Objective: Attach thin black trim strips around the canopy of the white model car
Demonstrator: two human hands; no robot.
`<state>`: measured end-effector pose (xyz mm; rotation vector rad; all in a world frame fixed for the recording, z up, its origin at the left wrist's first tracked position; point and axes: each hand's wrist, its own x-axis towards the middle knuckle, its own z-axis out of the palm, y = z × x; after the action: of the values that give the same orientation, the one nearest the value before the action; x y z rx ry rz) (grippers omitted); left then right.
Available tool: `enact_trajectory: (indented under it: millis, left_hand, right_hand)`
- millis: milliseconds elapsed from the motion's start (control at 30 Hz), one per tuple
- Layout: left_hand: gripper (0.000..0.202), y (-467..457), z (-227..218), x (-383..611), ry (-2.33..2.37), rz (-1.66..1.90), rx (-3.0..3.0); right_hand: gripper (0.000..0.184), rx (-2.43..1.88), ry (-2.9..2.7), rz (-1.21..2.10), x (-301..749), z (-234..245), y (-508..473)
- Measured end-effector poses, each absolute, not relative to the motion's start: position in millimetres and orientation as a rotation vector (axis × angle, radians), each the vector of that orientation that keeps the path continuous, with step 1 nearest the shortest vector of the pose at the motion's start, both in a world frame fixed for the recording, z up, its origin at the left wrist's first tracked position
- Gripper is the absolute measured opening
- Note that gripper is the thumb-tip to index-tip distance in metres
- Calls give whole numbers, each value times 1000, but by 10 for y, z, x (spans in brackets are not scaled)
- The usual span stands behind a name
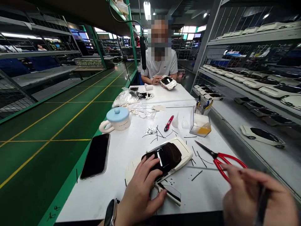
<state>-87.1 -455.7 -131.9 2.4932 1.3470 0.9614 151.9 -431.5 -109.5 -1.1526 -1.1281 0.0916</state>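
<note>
A white model car [181,150] with a black glossy roof lies in the middle of the white table [113,185], one door hanging open toward me. My left hand [141,190], watch on the wrist, rests on the car's near end, fingers curled around the body and thumb by the open door [170,193]. My right hand [255,197] is blurred at the lower right, fingers pinched on a thin dark stick-like tool [262,204]. Red-handled scissors [219,158] lie just beyond that hand.
A black phone [96,155] and a lidded mug [116,120] sit at the left edge. A red cutter [168,122], a clear box [199,123] and black trimmings lie beyond the car. Another person [160,61] holds a model car across the table. Shelves with car bodies [262,135] run along the right.
</note>
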Motion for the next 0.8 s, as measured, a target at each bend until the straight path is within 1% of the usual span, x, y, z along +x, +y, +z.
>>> enact_trajectory:
  millis: [67,200,500,800]
  left_hand:
    - [36,-4561,-1328,-870,1351,955,2494]
    - [37,-4571,-1333,-875,1340,949,2499]
    - [39,-4557,-1321,-868,1331,948,2512]
    - [43,-4567,-1331,-878,1335,951,2516]
  right_hand:
    - [25,-1158,-1106,162,1261,-1259,-4458]
    - [20,-1148,-1134,88,910,-1393,-4491]
    - [28,-1088,-1326,-181,870,-1436,-4415]
    - [28,-1099,-1308,-175,799,-1364,-4408]
